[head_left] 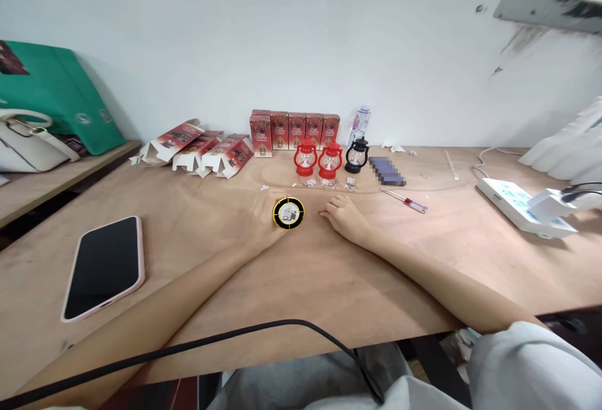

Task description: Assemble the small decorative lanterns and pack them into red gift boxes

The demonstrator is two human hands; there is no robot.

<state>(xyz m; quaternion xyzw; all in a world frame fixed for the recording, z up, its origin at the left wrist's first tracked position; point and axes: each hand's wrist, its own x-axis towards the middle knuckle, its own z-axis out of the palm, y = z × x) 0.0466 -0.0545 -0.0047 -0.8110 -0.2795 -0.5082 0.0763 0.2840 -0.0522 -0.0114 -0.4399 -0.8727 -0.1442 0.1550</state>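
My left hand (264,217) is smeared by motion over the middle of the table. Directly at its fingers is a round black disc (296,224) with a yellow rim and a pale centre; whether the fingers grip it or only lie beside it, I cannot tell. To the right, my right hand (345,217) rests low on the wood with its fingers curled in, and anything inside them is hidden. Beyond the hands stand two red toy lanterns (305,170) and a black lantern (356,168). Small metal and white bits (329,184) lie in front of the lanterns.
Red printed boxes (288,130) line the wall, with opened boxes (228,154) to their left. A screwdriver (408,201), a pixelated dark item (387,170) and a white power strip (522,206) lie right. A phone (106,266) lies left; a black cable (211,339) crosses the front.
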